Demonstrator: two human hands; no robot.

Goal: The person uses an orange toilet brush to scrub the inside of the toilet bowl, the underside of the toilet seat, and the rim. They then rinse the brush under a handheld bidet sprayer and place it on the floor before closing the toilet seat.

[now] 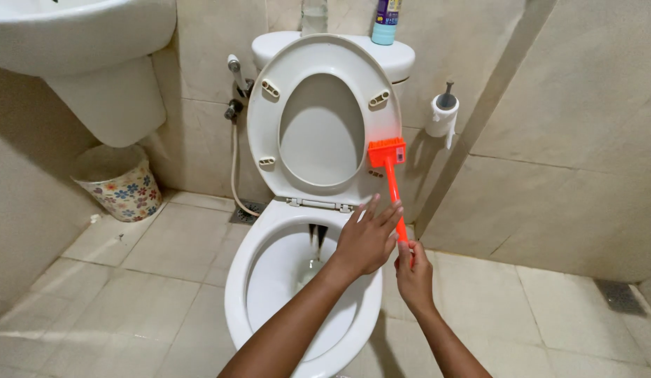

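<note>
Head view: the right hand (414, 274) is closed round the lower end of an orange scrubbing brush (390, 180), gripping the handle near its base. The brush stands close to upright, its long axis running up and slightly left from the fist, with the rectangular bristle head at the top, level with the raised toilet seat (269, 140) and at its right edge — whether the bristles actually touch the seat cannot be told from this angle.

The left hand (367, 241) is spread, fingers extended and holding nothing; its fingertips lie against or just beside the handle's middle, immediately left of it and above the right fist. Of the two hands, the right carries the brush; the left only meets it.

Below both hands sits the open toilet bowl (234, 294), a little water at its bottom. Behind — a cistern (402, 56) bearing a blue bottle (386, 21). A floral waste bin (126, 185) stands well apart, left, under the washbasin (80, 35).
</note>
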